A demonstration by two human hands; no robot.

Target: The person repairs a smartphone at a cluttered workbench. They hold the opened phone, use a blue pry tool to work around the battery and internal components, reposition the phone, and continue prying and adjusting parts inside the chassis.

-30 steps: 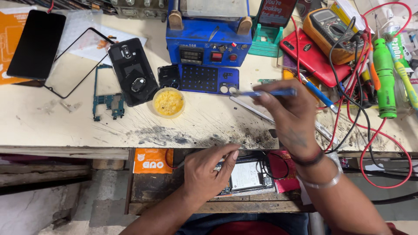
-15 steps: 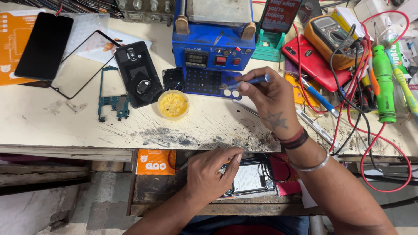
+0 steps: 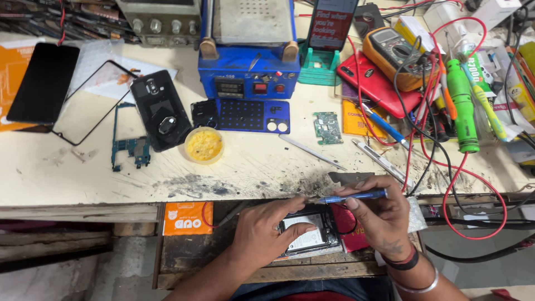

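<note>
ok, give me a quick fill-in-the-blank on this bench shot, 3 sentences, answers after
1. The right hand holds a slim ____ screwdriver in its grip.
2. The left hand rests on an opened ____ lying in the pulled-out drawer.
3. The small round tin on the bench holds a ____ paste.

Missing words: blue; phone; yellow
</note>
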